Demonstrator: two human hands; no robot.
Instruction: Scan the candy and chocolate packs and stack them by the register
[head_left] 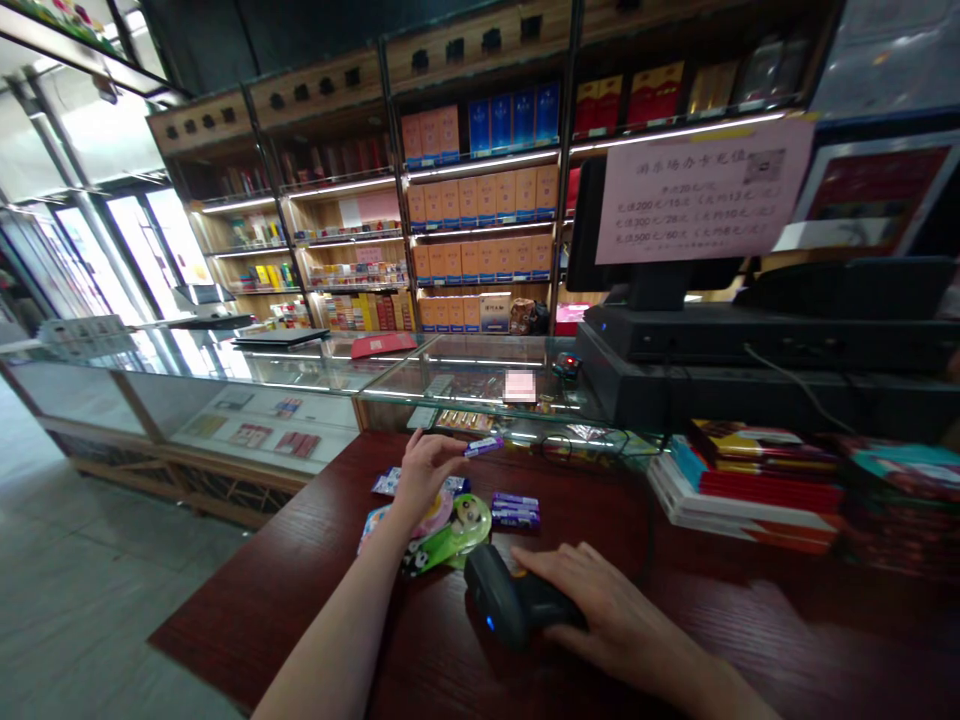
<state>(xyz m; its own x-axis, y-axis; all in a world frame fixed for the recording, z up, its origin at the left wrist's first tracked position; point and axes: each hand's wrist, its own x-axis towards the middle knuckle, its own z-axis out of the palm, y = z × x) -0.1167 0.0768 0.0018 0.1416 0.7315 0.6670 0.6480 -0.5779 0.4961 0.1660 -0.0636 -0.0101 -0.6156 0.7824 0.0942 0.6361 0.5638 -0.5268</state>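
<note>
My left hand (424, 470) pinches a small purple packet (484, 446) and holds it just above the dark wooden counter (300, 600). Under and beside that hand lie a green panda-print packet (450, 535), a pink packet (375, 522), a blue-white packet (390, 483) and two more purple packets (515, 509). My right hand (607, 610) rests on the counter and grips a black handheld barcode scanner (510, 600), whose blue light shows at its front.
A black cash register (750, 350) with a screen and pink notice (697, 195) stands at the back right. Stacks of books (742, 480) lie to the right. Glass display cases (262, 390) and shelves of boxed goods (480, 210) fill the back.
</note>
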